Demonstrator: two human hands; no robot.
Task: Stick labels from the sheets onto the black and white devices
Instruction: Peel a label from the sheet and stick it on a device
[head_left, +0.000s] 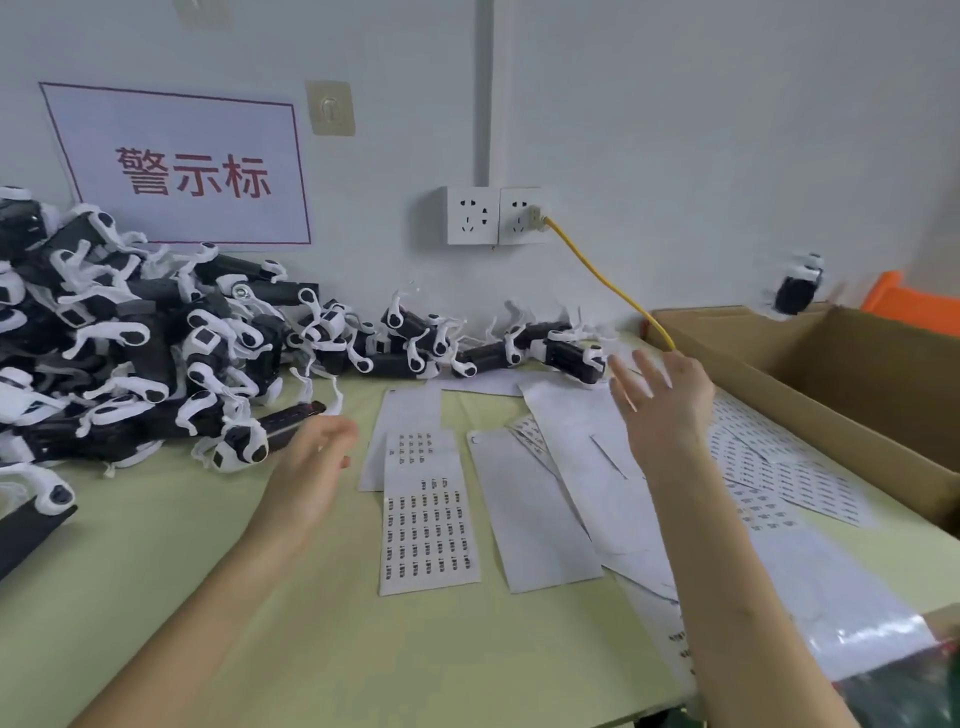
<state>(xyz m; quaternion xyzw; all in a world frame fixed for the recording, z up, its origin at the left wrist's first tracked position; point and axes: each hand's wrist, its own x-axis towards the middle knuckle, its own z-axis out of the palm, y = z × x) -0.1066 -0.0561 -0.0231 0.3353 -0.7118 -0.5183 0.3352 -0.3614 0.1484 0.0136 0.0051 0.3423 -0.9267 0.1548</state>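
Label sheet (428, 530) lies flat between released left hand (311, 467) and released right hand (667, 402).

Lighting bright, even, diffuse; shadows faint. Heavy motion blur on device (795, 286) at upper right. Glare on glossy sheet (872, 631), lower right. Wide-angle bending at edges.

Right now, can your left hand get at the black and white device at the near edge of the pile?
Probably yes. The left hand is open close beside that device, which lies at the pile's near edge on the table, with nothing between them.
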